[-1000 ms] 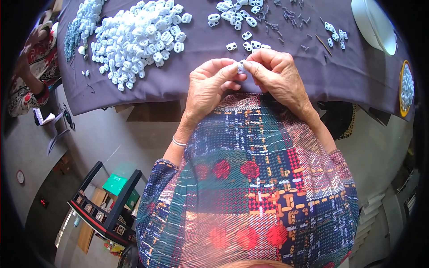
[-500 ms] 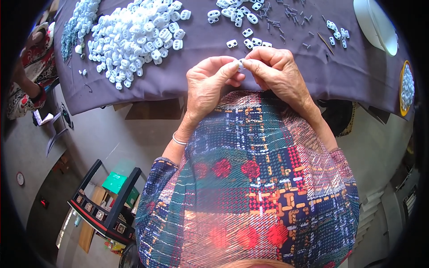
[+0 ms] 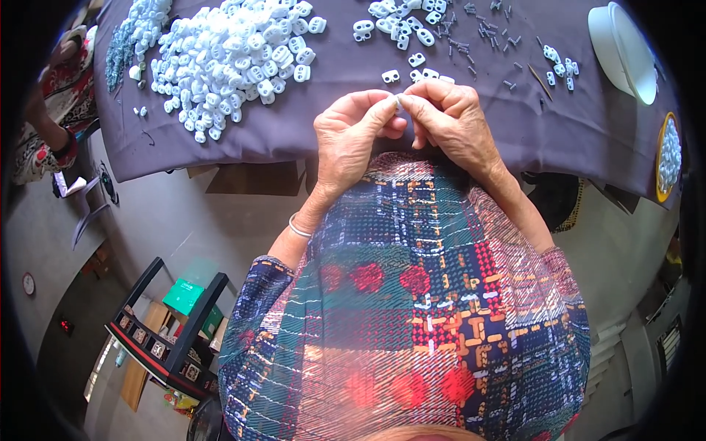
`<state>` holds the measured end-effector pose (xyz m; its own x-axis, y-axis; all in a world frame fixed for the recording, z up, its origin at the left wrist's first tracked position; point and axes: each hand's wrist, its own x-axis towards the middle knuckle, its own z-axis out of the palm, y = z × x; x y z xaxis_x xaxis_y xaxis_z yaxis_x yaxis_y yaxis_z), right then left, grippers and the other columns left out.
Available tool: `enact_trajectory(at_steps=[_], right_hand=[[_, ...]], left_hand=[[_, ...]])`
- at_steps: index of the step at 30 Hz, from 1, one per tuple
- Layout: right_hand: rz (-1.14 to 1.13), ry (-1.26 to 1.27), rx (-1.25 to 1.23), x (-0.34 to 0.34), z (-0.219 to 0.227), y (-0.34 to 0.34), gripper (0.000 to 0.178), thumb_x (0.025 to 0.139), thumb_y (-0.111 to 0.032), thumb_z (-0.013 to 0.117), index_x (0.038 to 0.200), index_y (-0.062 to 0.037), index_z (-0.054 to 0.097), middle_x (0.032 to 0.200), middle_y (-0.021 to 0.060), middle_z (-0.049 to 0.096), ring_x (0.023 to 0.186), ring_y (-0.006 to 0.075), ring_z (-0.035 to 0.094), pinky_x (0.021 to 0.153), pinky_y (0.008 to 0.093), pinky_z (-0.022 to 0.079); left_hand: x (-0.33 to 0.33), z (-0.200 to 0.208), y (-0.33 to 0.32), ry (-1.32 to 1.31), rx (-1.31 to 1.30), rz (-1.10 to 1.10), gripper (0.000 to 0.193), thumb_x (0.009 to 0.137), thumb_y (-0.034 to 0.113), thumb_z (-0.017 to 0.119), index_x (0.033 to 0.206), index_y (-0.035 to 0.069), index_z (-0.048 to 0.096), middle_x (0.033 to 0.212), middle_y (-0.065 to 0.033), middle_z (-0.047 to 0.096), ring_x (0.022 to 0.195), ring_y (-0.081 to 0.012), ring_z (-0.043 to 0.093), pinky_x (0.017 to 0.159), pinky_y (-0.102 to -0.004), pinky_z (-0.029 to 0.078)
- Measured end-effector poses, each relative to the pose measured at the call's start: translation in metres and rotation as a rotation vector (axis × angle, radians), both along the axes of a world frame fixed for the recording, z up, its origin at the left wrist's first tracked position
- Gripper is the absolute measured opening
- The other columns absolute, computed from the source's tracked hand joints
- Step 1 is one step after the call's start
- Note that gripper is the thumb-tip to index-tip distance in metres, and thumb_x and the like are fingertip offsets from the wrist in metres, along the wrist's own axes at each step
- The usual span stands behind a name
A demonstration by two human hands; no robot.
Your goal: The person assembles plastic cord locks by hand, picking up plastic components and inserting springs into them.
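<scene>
hands (image 3: 401,128) slightly lower vs before, tiny white part (image 3: 398,103) mostly hidden

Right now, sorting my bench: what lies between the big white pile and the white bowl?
In the head view, between the big white pile and the white bowl: a smaller cluster of white pieces and scattered dark pins.

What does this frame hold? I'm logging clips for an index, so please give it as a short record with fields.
Left hand: pinches a small white plastic piece at the fingertips
Right hand: grips the same piece from the other side
Surface: table under a dark purple cloth
Large pile: white two-hole plastic parts, to the left
Small cluster: same parts, above the hands
Small dark pins: scattered
White bowl: far right
</scene>
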<state>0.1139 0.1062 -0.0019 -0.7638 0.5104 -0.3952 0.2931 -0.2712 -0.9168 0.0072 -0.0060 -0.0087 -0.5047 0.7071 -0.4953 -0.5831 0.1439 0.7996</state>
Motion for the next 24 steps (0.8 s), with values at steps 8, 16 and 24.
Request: enact_trajectory(at_steps=[8,16,24], right_hand=[[0.035,0.025,0.836,0.001,0.003,-0.002,0.035,0.073,-0.018,0.070,0.100,0.0004,0.057,0.069,0.0065,0.056,0.057,0.0120,0.055,0.051,0.0268,0.045],[0.161,-0.113,1.133,0.000,0.006,-0.011,0.024,0.074,-0.025,0.063,0.075,-0.0033,0.052,0.070,0.0111,0.056,0.062,0.0270,0.060,0.052,0.0365,0.049],[0.220,-0.072,1.052,0.005,-0.003,-0.011,0.017,0.074,-0.015,0.064,0.080,-0.0027,0.054,0.070,0.0121,0.056,0.063,0.0271,0.058,0.055,0.0361,0.048]], left_hand=[[-0.010,-0.002,0.000,-0.252,0.083,0.038,0.015,0.085,0.009,0.060,0.095,-0.002,0.059,0.086,-0.0095,0.064,0.075,-0.0158,0.064,0.063,-0.0258,0.054],[-0.011,0.001,-0.002,-0.390,0.069,-0.039,0.017,0.084,0.007,0.061,0.099,0.001,0.057,0.089,-0.0068,0.062,0.080,-0.0136,0.062,0.069,-0.0278,0.053],[-0.010,0.003,-0.005,-0.270,-0.013,-0.100,0.017,0.085,0.006,0.059,0.100,-0.003,0.057,0.088,-0.0084,0.063,0.075,-0.0140,0.063,0.063,-0.0248,0.055]])
